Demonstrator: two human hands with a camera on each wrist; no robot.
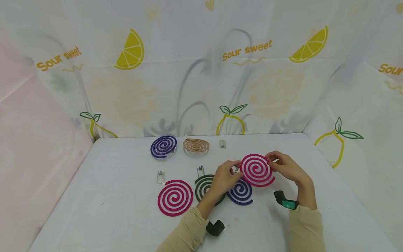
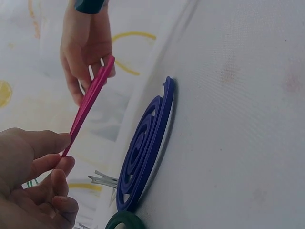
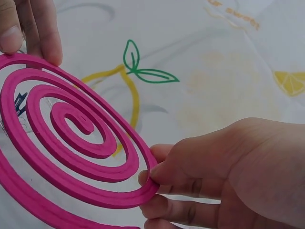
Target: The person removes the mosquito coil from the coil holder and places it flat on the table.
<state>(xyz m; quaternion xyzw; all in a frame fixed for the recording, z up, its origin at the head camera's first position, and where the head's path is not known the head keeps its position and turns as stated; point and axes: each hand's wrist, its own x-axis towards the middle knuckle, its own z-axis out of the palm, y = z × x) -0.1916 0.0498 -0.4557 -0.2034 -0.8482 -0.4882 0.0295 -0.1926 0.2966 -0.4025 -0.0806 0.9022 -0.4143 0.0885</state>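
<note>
A pink mosquito coil is held up off the table between both hands, its spiral facing me. My left hand pinches its left edge between thumb and fingers, as the left wrist view of the coil shows. At the opposite edge my right hand grips the rim with thumb and fingertips. Beneath the left hand lie a purple coil and a green coil, the green one partly hidden by the left forearm. A small metal stand shows just behind the left fingers.
Another pink coil lies front left, with a metal stand behind it. Toward the back are a second purple coil, a tan coil and a metal stand. One more stand is behind the green coil.
</note>
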